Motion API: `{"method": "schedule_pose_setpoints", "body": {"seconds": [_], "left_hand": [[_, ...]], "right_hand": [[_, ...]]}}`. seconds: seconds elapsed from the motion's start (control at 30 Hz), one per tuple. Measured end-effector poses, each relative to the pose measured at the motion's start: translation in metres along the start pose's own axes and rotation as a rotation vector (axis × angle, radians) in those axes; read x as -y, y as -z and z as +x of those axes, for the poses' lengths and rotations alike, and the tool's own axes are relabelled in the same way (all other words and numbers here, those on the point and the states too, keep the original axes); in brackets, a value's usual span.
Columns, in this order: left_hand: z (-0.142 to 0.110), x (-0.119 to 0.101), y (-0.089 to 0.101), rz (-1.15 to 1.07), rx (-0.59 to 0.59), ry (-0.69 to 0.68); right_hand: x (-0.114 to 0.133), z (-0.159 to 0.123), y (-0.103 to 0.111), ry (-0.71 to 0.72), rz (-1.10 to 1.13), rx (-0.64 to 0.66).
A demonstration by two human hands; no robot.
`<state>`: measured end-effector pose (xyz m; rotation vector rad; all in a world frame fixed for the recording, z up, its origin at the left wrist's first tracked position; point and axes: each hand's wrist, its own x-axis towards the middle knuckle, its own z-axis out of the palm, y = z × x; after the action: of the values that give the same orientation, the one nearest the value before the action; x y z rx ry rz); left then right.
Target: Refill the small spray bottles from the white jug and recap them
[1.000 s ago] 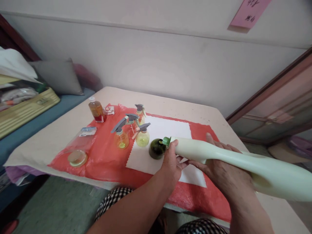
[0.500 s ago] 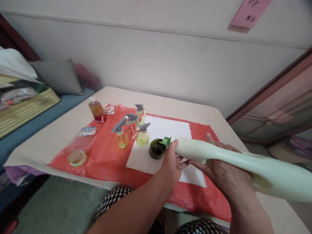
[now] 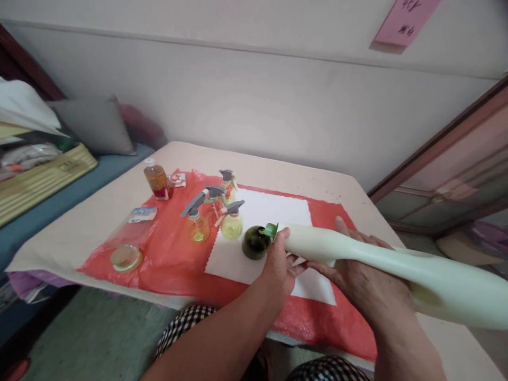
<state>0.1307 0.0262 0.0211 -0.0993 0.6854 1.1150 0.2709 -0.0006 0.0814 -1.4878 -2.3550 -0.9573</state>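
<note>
A large pale green plastic bottle [image 3: 397, 262] lies tilted across my view, its green spout [image 3: 271, 229] lowered to the left. My left hand [image 3: 281, 262] pinches it just behind the spout. My right hand [image 3: 367, 280] grips the bottle from below, around its handle section. Under the spout sits a dark green round bottle [image 3: 254, 243], upright on a white scalloped sheet [image 3: 273, 209]. No stream of liquid can be made out. Several spray bottles [image 3: 232, 226] with grey trigger heads stand to the left, holding a little yellowish liquid.
Red plastic sheeting [image 3: 174, 254] covers part of the table [image 3: 79, 222]. On the left are an amber bottle [image 3: 156, 180] with a white cap, a clear round dish [image 3: 126, 259] and a flat packet [image 3: 143, 214]. A pink note [image 3: 408, 24] hangs on the wall behind.
</note>
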Motion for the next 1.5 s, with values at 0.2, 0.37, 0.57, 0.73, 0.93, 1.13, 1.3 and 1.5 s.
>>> {"method": "schedule_pose_setpoints", "body": {"seconds": [0.2,0.37,0.57,0.73,0.93,1.13,1.3,1.5], "left_hand": [[0.0009,0.0002,0.0002,-0.003,-0.001,-0.002],[0.0014,-0.0001,0.0,0.009,-0.002,0.009],[0.0018,0.0,0.0001,0.003,0.002,0.016],[0.0014,-0.0003,-0.0007,-0.013,-0.012,0.014],[0.0005,-0.0002,-0.0012,0.001,-0.007,0.015],[0.0004,0.0005,-0.0014,-0.002,-0.019,0.016],[0.001,0.0023,-0.0005,-0.003,-0.009,0.015],[0.0009,0.002,-0.0009,0.003,-0.01,0.027]], "right_hand": [[0.0018,-0.0002,0.0009,-0.004,-0.006,-0.001],[0.0025,-0.0003,0.0026,-0.009,0.003,0.004],[0.0015,0.0,0.0015,0.001,-0.025,0.018],[0.0012,0.0,0.0009,-0.002,-0.017,0.024],[0.0002,-0.0007,0.0008,0.005,-0.021,0.032],[-0.0003,-0.0026,-0.0004,-0.004,-0.041,0.022],[-0.0011,-0.0033,0.0014,0.001,-0.012,0.033],[-0.0028,-0.0036,0.0012,0.016,-0.033,0.036]]}}
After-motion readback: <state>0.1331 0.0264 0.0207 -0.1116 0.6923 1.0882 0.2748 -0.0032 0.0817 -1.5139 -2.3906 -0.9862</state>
